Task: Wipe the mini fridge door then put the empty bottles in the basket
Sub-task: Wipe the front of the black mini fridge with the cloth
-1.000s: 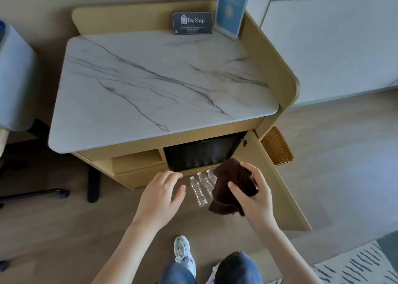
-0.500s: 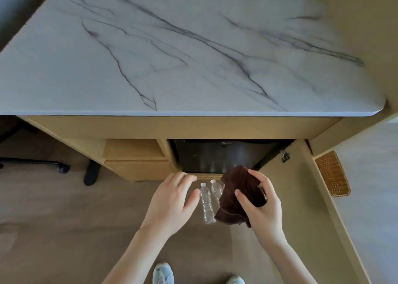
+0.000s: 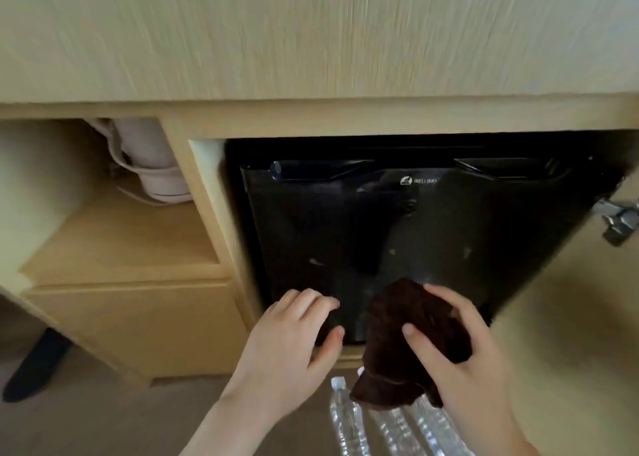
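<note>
The black mini fridge door (image 3: 397,234) fills the cabinet opening under the wooden counter and carries a few pale smudges. My right hand (image 3: 470,355) grips a bunched dark brown cloth (image 3: 401,345) in front of the door's lower edge. My left hand (image 3: 294,345) hovers beside it with relaxed fingers at the door's lower left corner, holding nothing. Three clear empty plastic bottles (image 3: 349,421) lie side by side on the floor below the hands, partly covered by the cloth. The basket is out of view.
The open wooden cabinet door (image 3: 570,334) swings out on the right, its metal hinge (image 3: 619,220) showing. To the left are an open shelf (image 3: 131,234) with a white kettle (image 3: 152,165) and a drawer front (image 3: 145,324). A dark chair foot (image 3: 38,365) rests at the lower left.
The view has dropped from above the marble top to right in front of the fridge. Both hands stay together before the door, the right still holding the cloth.
</note>
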